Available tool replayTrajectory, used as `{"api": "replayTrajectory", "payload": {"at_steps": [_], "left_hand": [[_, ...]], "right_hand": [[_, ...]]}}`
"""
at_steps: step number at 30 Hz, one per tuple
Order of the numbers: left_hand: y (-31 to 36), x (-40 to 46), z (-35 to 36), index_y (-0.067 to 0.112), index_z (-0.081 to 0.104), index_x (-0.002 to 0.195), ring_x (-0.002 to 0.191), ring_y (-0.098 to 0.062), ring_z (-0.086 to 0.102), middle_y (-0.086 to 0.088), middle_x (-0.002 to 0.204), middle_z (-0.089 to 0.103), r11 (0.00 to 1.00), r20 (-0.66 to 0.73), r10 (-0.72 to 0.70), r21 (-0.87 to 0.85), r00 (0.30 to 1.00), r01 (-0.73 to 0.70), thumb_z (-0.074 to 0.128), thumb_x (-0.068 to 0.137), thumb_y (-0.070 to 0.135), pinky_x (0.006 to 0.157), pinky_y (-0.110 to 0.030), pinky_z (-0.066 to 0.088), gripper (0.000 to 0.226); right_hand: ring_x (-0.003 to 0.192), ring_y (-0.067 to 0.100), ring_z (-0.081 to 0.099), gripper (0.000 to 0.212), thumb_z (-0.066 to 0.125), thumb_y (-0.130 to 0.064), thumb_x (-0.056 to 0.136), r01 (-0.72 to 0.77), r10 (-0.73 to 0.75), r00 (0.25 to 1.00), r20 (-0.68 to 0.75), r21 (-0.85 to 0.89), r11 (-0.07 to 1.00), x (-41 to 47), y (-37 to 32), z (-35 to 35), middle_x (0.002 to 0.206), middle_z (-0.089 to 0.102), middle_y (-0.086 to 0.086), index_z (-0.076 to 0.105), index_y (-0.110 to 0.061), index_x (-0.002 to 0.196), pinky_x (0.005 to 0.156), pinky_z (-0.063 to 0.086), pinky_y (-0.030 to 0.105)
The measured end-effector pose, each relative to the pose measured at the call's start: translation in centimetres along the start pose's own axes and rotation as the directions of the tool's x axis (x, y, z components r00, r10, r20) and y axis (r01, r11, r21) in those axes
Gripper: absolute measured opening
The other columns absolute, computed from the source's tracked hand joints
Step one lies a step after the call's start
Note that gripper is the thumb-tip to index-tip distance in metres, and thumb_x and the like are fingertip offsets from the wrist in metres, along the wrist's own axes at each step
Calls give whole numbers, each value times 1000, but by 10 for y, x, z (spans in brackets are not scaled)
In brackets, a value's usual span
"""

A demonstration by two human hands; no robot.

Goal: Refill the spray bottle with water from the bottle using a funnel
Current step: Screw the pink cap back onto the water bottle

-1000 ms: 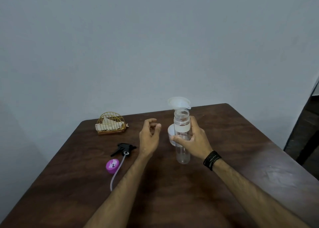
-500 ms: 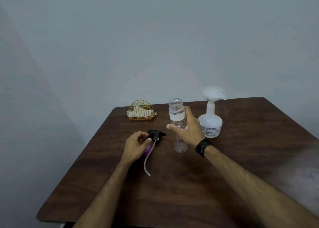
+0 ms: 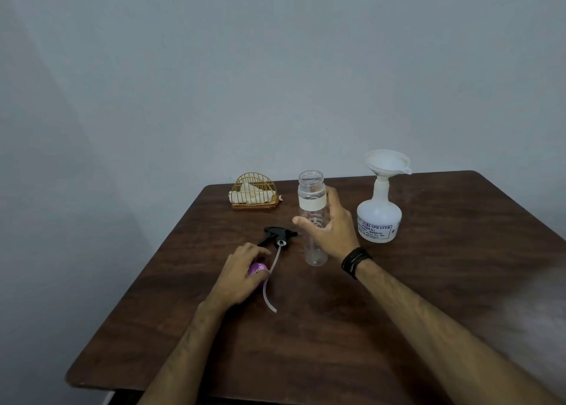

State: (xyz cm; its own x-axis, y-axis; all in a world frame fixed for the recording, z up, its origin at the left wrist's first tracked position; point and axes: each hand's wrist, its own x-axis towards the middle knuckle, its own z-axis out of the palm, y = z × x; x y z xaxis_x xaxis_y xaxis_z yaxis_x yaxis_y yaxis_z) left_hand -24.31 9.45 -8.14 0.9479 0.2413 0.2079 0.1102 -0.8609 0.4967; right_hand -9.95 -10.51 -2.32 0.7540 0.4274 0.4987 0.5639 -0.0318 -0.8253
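A clear, uncapped water bottle (image 3: 311, 196) stands upright near the middle of the brown table (image 3: 337, 328). My right hand (image 3: 332, 230) is wrapped around it, thumb across the front. To its right stands the white spray bottle (image 3: 379, 217) with a white funnel (image 3: 387, 162) seated in its neck. The black spray head (image 3: 275, 236) lies on the table to the left, and its tube (image 3: 271, 279) runs toward me. My left hand (image 3: 242, 276) covers a purple cap (image 3: 256, 269) beside the tube, fingers closed over it.
A small gold wire holder (image 3: 254, 195) with folded white cloth sits at the table's back edge. The wall stands just behind the table. The table's left edge is near my left forearm.
My left hand has dropped from mid-air to the purple cap and closed over it. My right hand stays on the clear bottle. The view has swung left, bringing the spray bottle out from behind.
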Motion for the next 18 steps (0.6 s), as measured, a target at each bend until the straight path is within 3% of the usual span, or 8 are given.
{"api": "replayTrajectory", "payload": {"at_steps": [5,9,13,18], "left_hand": [[0,6,2,29,59,122,106,-1,50,12,116,54,993,-72,10,114,997,-1,48,99,48,92,-30,50,32],[1,10,0,32,61,118,108,-2,48,13,116,51,999,-87,-27,34,996,30,43,97,58,95,-31,44,38],[-7,5,-2,34,53,120,115,-6,43,13,122,47,995,-65,-85,52,994,88,62,91,41,103,-36,34,31],[-5,12,-1,30,49,133,121,-10,40,7,133,47,990,-49,-135,21,990,136,64,93,36,110,-39,33,43]], "right_hand": [[104,-2,64,66,85,-35,75,9,-9,1000,-23,7,1000,-2,4,4,119,66,-10,48,-24,129,86,53,15],[105,-2,64,65,83,-33,77,-8,9,999,-35,27,1000,-4,7,8,119,66,-8,47,-24,130,85,51,12],[103,-13,59,67,83,-33,78,-5,5,999,-45,18,1000,-4,9,11,120,63,-11,45,-23,133,82,46,4],[105,-2,62,71,83,-36,78,6,-6,998,-55,15,1000,-5,12,13,122,64,-8,44,-21,136,85,48,7]]}}
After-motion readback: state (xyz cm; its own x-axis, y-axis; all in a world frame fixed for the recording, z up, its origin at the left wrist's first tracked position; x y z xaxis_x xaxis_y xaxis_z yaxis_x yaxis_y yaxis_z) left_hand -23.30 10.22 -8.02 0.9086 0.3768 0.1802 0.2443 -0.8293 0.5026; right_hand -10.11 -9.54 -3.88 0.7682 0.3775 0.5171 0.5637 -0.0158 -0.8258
